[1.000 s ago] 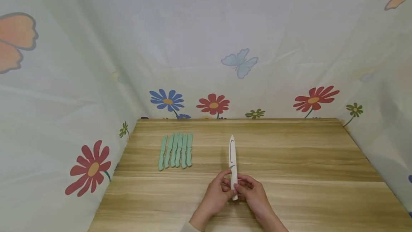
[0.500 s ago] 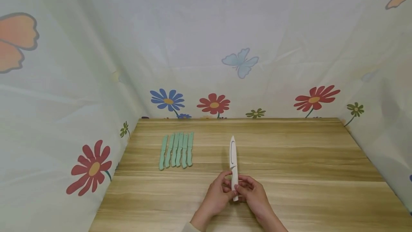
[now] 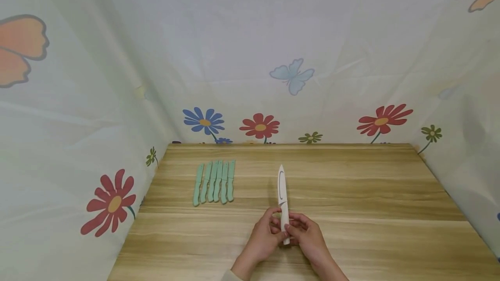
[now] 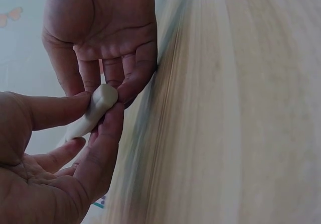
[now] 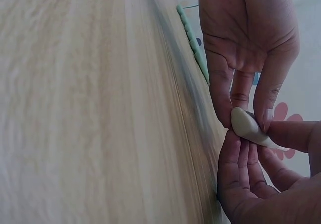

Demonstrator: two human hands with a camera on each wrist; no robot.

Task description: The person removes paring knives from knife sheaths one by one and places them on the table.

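A white knife [image 3: 282, 185] lies along the wooden table [image 3: 371, 194], its blade pointing away from me. Both hands hold its handle [image 3: 285, 229] near the front middle. My left hand [image 3: 269, 231] pinches the handle from the left, and my right hand [image 3: 302, 231] pinches it from the right. In the left wrist view the left hand [image 4: 100, 116] has thumb and forefinger on the handle's rounded end [image 4: 98, 106], facing the right hand [image 4: 105, 43]. The right wrist view shows the right hand [image 5: 251, 143] and the left hand [image 5: 246, 48] meeting on the handle [image 5: 245, 125].
Several mint-green knives [image 3: 214, 182] lie side by side in a row at the back left of the table, also seen edge-on [image 5: 193, 48]. Flowered cloth walls [image 3: 78, 120] enclose the table on three sides. Bare wood stretches to the right of the hands.
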